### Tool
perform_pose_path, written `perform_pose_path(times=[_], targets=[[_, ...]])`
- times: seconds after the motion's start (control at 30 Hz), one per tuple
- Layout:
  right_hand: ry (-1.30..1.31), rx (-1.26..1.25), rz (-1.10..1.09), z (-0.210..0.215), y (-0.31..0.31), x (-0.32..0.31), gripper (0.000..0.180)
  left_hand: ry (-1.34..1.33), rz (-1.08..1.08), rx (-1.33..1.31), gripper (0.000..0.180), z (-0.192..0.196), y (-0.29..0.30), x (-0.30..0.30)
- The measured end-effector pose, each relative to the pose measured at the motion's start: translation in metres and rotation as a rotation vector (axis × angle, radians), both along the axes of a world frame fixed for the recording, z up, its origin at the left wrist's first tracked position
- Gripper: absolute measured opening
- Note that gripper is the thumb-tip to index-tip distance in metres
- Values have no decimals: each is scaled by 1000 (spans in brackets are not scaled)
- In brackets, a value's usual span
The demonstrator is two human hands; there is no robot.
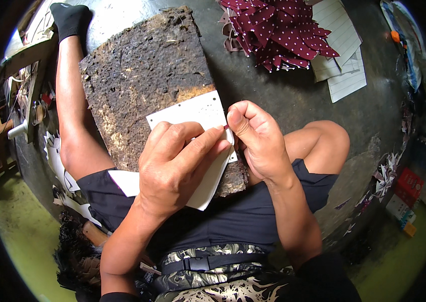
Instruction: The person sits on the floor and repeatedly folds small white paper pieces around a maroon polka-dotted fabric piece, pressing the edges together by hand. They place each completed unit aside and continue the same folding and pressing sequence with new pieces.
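Observation:
A worn, rough brown board (147,70) lies tilted across my lap. On its near right corner rests a white sheet (192,111) with small dark holes along its edge. My left hand (165,161) is closed on a folded stack of white sheets (208,189), its fingertips pressed on the stack's right edge. A tiny dark red piece (226,127) shows at those fingertips. Close beside it, my right hand (259,138) is closed in a pinch, thumb against curled fingers. Whatever lies inside that pinch is hidden.
Beyond the board, on the dark floor, sits a pile of maroon dotted pointed cloth pieces (278,32). Lined paper sheets (347,75) lie beside it. Paper scraps (388,173) are strewn at the right, and a wooden frame with tools (29,95) stands at the left.

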State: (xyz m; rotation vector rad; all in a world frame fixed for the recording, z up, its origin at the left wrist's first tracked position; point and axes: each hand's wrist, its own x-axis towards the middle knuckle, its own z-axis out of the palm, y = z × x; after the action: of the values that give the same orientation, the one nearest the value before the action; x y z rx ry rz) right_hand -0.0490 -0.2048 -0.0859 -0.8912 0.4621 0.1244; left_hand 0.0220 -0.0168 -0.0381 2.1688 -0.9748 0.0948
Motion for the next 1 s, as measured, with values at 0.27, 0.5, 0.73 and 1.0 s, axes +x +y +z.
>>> perform_pose_path(times=[0.27, 0.5, 0.73, 1.0], targets=[[-59, -281, 11, 7, -5, 2, 28, -14, -18, 23, 30, 2, -2, 4], [-39, -33, 32, 3, -5, 4, 26, -25, -15, 32, 29, 3, -2, 4], [-13, -9, 31, -6, -11, 0, 25, -22, -33, 42, 32, 3, 0, 4], [64, -124, 32, -19, -12, -3, 27, -38, -31, 51, 33, 3, 0, 3]])
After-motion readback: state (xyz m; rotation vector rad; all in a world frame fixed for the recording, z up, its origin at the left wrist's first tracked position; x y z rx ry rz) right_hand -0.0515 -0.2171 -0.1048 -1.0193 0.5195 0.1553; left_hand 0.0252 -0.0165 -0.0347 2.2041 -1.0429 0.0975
